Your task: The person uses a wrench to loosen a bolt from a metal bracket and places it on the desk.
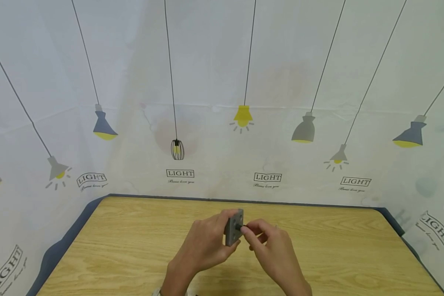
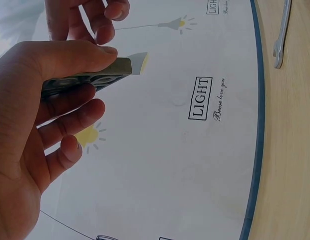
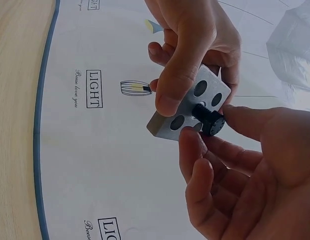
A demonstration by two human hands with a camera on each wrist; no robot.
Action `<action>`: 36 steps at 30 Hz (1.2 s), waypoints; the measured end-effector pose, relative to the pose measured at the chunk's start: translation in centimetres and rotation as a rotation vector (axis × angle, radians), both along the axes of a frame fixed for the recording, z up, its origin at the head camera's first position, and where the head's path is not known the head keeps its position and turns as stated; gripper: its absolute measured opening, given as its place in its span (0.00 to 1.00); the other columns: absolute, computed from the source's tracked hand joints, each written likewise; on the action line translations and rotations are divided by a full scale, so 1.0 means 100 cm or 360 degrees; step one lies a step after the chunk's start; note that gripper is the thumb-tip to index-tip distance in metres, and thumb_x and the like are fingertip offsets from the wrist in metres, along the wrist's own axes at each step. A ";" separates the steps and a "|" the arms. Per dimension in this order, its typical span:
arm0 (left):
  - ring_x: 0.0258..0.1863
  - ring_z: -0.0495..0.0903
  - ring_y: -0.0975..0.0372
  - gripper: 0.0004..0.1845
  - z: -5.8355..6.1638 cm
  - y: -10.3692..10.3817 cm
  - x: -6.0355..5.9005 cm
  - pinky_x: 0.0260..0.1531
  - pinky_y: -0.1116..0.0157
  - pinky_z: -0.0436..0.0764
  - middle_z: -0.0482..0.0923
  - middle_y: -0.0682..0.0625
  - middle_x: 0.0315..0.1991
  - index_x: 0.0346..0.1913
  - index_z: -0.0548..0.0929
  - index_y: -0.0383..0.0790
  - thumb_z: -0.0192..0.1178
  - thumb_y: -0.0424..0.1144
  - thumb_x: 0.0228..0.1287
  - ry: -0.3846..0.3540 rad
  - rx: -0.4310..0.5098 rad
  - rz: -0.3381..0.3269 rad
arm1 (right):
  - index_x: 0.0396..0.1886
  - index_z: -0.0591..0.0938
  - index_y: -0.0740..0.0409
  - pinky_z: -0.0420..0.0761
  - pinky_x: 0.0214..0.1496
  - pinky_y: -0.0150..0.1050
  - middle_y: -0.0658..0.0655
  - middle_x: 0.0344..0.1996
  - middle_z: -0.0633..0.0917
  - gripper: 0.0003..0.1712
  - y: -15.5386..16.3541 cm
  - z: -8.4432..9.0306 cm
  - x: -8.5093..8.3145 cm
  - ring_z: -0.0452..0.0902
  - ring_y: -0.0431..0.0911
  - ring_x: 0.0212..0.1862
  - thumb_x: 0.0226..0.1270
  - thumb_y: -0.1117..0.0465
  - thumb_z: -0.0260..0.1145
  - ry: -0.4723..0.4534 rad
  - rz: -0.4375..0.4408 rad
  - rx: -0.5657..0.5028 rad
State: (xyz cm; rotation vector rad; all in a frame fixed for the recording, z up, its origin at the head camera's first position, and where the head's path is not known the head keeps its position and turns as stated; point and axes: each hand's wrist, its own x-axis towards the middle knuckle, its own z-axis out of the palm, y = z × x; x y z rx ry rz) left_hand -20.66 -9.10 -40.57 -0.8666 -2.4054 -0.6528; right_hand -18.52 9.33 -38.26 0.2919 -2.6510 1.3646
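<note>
A grey metal block [image 1: 233, 233] with several round holes is held up above the table by my left hand [image 1: 207, 244]. In the left wrist view, the thumb lies over the block's edge [image 2: 122, 67] and fingers support it from below. A black bolt [image 3: 212, 123] with a threaded shank stands in one of the block's holes, its head sticking out toward the right hand [image 1: 275, 250]. My right thumb and index finger pinch the bolt's head. How deep the shank sits in the hole is hidden.
On the wooden table [image 1: 133, 246] lies a metal wrench [image 2: 282, 37], seen at the edge of the left wrist view. A white curtain [image 1: 214, 61] printed with lamps and words surrounds the table's back and sides. Dark blue edging borders the tabletop.
</note>
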 end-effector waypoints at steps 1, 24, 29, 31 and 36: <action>0.29 0.81 0.70 0.37 0.000 0.000 0.000 0.23 0.75 0.74 0.85 0.54 0.41 0.62 0.72 0.44 0.77 0.41 0.48 -0.0001 0.0002 -0.0001 | 0.38 0.86 0.47 0.78 0.31 0.32 0.44 0.31 0.86 0.08 0.000 0.000 0.000 0.79 0.35 0.27 0.68 0.50 0.67 0.0011 0.0002 0.0003; 0.27 0.80 0.70 0.38 -0.001 0.000 0.000 0.22 0.74 0.73 0.85 0.55 0.40 0.62 0.72 0.44 0.77 0.41 0.47 0.0027 -0.0014 0.0017 | 0.40 0.85 0.46 0.78 0.31 0.31 0.43 0.26 0.86 0.06 -0.002 -0.002 0.002 0.79 0.32 0.26 0.63 0.58 0.72 0.0096 0.0009 0.0006; 0.27 0.79 0.70 0.38 -0.001 0.000 0.000 0.22 0.74 0.73 0.85 0.55 0.40 0.63 0.72 0.44 0.77 0.42 0.47 0.0019 -0.0019 0.0019 | 0.40 0.85 0.46 0.79 0.31 0.31 0.43 0.27 0.86 0.08 -0.002 -0.002 0.001 0.80 0.32 0.26 0.62 0.60 0.72 0.0114 0.0007 0.0016; 0.27 0.79 0.70 0.38 -0.001 0.000 0.000 0.22 0.74 0.73 0.85 0.55 0.40 0.63 0.72 0.44 0.77 0.42 0.47 0.0019 -0.0019 0.0022 | 0.40 0.85 0.46 0.79 0.32 0.31 0.43 0.27 0.86 0.08 -0.002 -0.002 0.001 0.80 0.32 0.26 0.62 0.61 0.73 0.0128 0.0005 0.0031; 0.26 0.78 0.71 0.38 -0.001 0.000 0.000 0.21 0.74 0.72 0.85 0.55 0.40 0.62 0.72 0.45 0.77 0.42 0.46 0.0022 -0.0019 0.0025 | 0.40 0.85 0.47 0.79 0.32 0.30 0.43 0.27 0.86 0.10 -0.002 -0.002 0.001 0.80 0.32 0.26 0.60 0.64 0.73 0.0177 0.0015 0.0049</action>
